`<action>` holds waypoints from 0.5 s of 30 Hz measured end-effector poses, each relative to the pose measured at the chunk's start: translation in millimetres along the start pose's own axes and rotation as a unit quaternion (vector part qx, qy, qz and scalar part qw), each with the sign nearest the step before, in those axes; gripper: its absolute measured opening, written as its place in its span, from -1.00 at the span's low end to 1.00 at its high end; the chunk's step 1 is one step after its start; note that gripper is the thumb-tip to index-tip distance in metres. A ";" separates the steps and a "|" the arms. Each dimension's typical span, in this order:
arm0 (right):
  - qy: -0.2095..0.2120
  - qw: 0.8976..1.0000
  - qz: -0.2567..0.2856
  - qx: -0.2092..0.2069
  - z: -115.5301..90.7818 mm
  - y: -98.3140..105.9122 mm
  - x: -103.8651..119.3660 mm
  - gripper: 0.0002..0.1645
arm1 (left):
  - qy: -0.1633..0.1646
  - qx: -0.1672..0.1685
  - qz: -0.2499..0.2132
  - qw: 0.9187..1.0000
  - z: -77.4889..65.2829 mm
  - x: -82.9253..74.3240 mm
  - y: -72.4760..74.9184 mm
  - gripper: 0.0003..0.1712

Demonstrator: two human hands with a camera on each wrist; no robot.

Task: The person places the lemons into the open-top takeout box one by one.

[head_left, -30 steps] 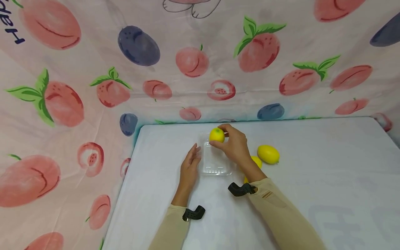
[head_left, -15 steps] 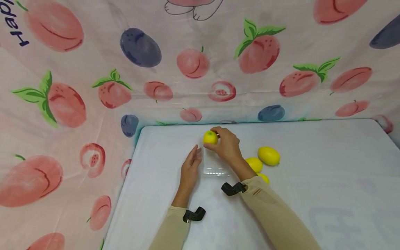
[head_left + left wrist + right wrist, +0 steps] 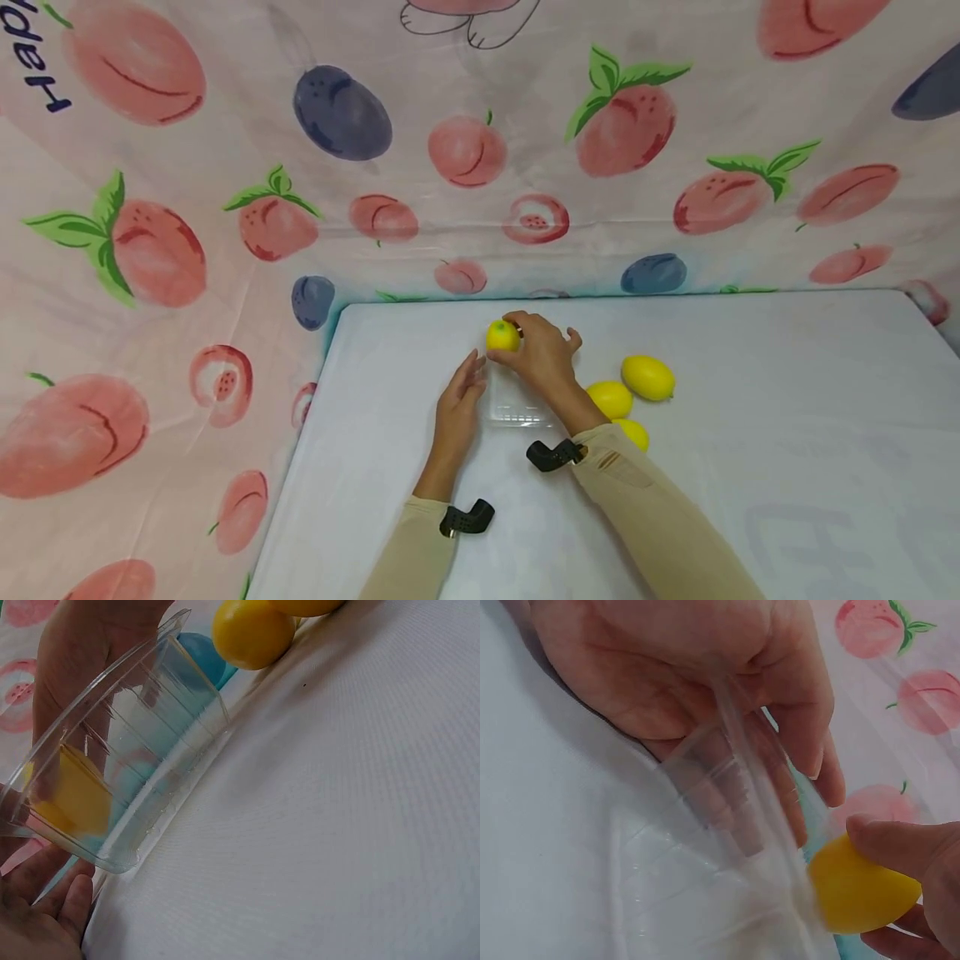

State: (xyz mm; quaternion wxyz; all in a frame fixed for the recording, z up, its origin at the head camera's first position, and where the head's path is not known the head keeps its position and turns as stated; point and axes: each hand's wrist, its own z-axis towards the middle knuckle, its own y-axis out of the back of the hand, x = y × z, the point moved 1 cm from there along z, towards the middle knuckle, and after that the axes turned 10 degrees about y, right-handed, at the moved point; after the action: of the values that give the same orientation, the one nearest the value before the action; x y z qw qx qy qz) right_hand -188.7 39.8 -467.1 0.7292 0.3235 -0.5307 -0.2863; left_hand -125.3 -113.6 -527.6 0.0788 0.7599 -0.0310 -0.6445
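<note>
Between its thumb and fingers my right hand (image 3: 546, 354) pinches a yellow lemon (image 3: 502, 337) at the far left corner of a clear plastic container (image 3: 517, 414). Seen through the container's wall (image 3: 169, 712) in the left wrist view, the lemon (image 3: 82, 796) is low inside the tray's outline. My left hand (image 3: 455, 406) stands along the container's left side with its fingers extended. In the right wrist view, the left fingers show through the clear plastic (image 3: 697, 862), and the right thumb presses on the lemon (image 3: 866, 889). The right forearm covers part of the container.
Three more lemons lie right of the container: one farther back (image 3: 648, 377), one beside the right wrist (image 3: 610, 400), and one partly behind the sleeve (image 3: 633, 434). They rest on a white table (image 3: 750, 400). A fruit-print curtain (image 3: 465, 225) hangs behind and to the left.
My right hand has carried the lemon left and slightly down toward the container's left corner. Its sleeve has uncovered more of the lemons on the right. The left hand stays nearly still.
</note>
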 end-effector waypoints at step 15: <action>-0.008 1.000 -0.014 0.002 -2.7 -9.4 -1.8 -0.23 | 0.003 0.002 0.011 1.000 -2.5 0.7 2.6 -0.43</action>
State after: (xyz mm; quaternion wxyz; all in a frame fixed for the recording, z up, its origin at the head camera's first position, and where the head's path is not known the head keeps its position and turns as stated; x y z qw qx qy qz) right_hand -187.2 35.8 -476.1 0.7202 0.3300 -0.5325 -0.2980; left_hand -122.6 -116.1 -527.5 0.0841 0.7616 -0.0401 -0.6413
